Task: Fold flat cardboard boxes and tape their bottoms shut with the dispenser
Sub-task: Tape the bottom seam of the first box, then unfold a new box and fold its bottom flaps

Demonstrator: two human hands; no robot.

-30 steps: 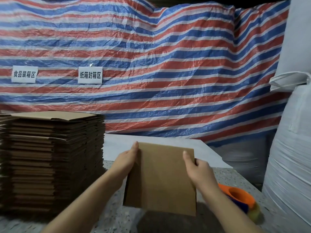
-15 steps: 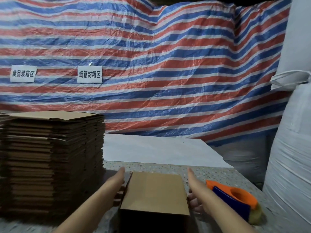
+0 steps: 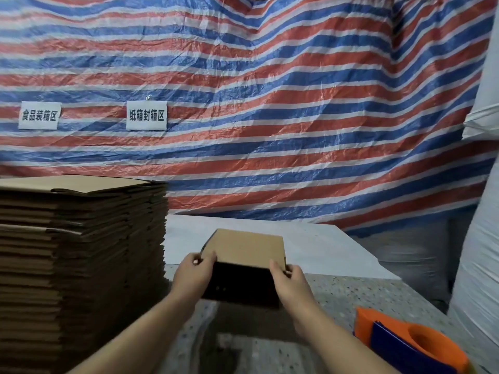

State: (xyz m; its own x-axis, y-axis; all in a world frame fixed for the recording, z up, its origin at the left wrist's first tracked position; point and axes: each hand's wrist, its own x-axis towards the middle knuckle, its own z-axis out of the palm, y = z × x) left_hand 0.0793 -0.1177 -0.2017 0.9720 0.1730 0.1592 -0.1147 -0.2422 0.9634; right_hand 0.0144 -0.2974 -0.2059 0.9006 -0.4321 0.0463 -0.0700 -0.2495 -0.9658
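- Now squared up into a box (image 3: 249, 245), no longer the flat sheet held upright a second ago; raised off the speckled table (image 3: 359, 292) since half a second back, out in front of the chest.
- Gripped at both near top corners: left hand (image 3: 193, 275) pinching the left edge, right hand (image 3: 290, 283) pinching the right, fingers curled over the rim.
- Probably means forming is nearly done, bottom flaps next; flap state hidden in the dark near face.
- Lying untouched near the right forearm: orange tape dispenser (image 3: 413, 346).
- Standing at left: stack of flat boxes (image 3: 81, 255).
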